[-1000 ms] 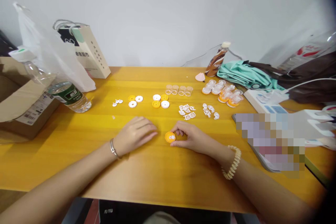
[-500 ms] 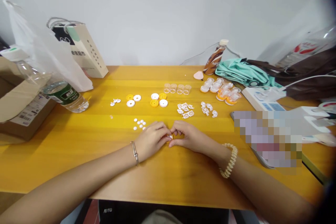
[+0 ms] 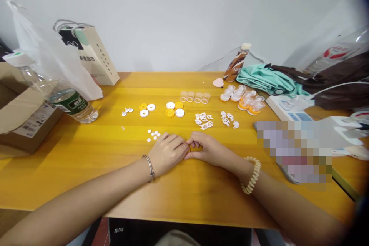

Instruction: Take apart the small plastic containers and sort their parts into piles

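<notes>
At the wooden table (image 3: pixel 173 200), you pinch the edge of an orange disc (image 3: pixel 189 148) between the thumb and fingers of your right hand (image 3: pixel 209 149), while your left hand (image 3: pixel 168 152) covers most of it, its fingertips too hidden to tell whether they clamp it. Small white buttons (image 3: pixel 155 137) lie just beyond your left hand, with yellow and white caps (image 3: pixel 170 113) farther back.

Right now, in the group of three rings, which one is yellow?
The back left one. The other two, the ring to its right and the ring in front of it, are both white.
</notes>
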`<control>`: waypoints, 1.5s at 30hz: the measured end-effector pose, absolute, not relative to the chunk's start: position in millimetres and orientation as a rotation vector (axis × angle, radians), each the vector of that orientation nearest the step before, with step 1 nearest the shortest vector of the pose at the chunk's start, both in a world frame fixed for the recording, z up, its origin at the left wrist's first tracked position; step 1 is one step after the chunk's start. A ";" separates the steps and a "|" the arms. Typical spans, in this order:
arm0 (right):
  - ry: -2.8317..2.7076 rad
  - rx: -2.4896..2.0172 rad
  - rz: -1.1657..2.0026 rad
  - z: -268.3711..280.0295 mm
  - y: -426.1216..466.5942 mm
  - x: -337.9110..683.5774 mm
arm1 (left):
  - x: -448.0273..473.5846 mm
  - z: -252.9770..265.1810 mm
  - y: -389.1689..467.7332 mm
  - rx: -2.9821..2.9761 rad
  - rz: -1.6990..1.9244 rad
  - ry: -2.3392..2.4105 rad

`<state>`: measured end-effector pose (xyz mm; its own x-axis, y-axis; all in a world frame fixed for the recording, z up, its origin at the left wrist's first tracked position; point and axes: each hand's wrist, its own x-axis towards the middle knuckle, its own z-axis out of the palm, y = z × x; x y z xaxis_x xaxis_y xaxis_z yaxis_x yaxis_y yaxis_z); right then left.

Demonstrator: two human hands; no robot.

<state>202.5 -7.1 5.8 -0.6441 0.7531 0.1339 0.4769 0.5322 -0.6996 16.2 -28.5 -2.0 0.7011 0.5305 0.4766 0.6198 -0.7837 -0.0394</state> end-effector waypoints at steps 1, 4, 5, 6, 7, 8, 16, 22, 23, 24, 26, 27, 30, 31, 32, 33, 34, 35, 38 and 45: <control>-2.351 -1.003 0.886 5.9 -7.1 202.5 | 16.8 -2.0 -28.1 -2.703 -0.688 -0.922; -2.358 -0.990 0.885 5.2 -7.2 203.0 | 19.5 -2.3 -27.8 -2.680 -0.782 -0.934; -2.361 -0.986 0.882 4.7 -7.1 203.3 | 20.1 -2.0 -27.8 -2.675 -0.816 -0.940; -2.364 -0.982 0.883 4.1 -7.0 203.8 | 20.0 -1.2 -27.8 -2.670 -0.847 -0.946; -2.368 -0.979 0.885 3.6 -6.9 204.3 | 18.8 0.3 -27.6 -2.666 -0.870 -0.947; -2.370 -0.979 0.891 3.2 -6.9 204.9 | 16.3 2.7 -26.9 -2.660 -0.883 -0.946; -2.365 -1.053 0.985 6.9 -7.6 207.9 | -48.5 30.2 -1.3 -2.620 -0.535 -0.749; -2.361 -1.050 0.982 8.2 -7.6 208.0 | -69.2 38.3 6.5 -2.683 -0.292 -0.720; -2.364 -1.050 0.982 8.3 -7.5 208.0 | -68.3 39.5 5.8 -2.685 -0.273 -0.722; -2.366 -1.049 0.982 8.4 -7.5 208.0 | -67.1 40.4 5.0 -2.683 -0.249 -0.716; -2.369 -1.046 0.983 8.5 -7.5 208.1 | -64.8 41.3 3.6 -2.665 -0.193 -0.690; -2.369 -1.042 0.985 8.6 -7.5 208.1 | -64.2 41.4 3.2 -2.653 -0.166 -0.680; -2.362 -1.029 0.990 8.2 -7.6 208.2 | -64.8 40.9 3.2 -2.637 -0.146 -0.694; -2.361 -1.028 0.987 8.0 -7.6 208.2 | -65.7 40.9 3.4 -2.646 -0.154 -0.711; -2.360 -1.029 0.984 7.8 -7.6 208.2 | -66.8 41.0 3.7 -2.661 -0.165 -0.729; -2.360 -1.030 0.983 7.7 -7.5 208.1 | -67.9 41.2 4.0 -2.680 -0.177 -0.746; -2.362 -1.034 0.985 7.6 -7.4 207.9 | -68.7 41.4 4.0 -2.702 -0.191 -0.764; -2.365 -1.038 0.989 7.7 -7.4 207.7 | -68.9 41.5 3.8 -2.724 -0.212 -0.781; -2.364 -1.047 0.993 8.0 -7.2 207.2 | -62.8 40.2 0.1 -2.778 -0.347 -0.822; -2.364 -0.972 0.945 4.8 -6.4 207.6 | -12.5 28.8 -20.6 -2.793 -0.623 -0.803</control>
<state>207.6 -6.4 4.8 -0.6708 0.7328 0.1145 0.4521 0.5263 -0.7202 -12.5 -20.6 28.8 0.7677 0.4690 0.4367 0.5397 -0.8406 -0.0459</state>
